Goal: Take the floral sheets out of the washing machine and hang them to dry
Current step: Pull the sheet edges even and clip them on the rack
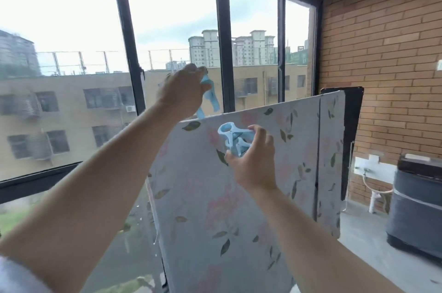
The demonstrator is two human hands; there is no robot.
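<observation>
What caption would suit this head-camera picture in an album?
The left hand holds a blue peg above the hung floral sheet; the right hand grips spare pegs.

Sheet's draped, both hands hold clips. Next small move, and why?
Probably lower the left hand and clamp its blue clip onto the top edge of the floral sheet at its near end. The sheet hangs draped, that clip sits just above the edge, no clip shows further along it, and the right hand holds spare clips ready.
</observation>
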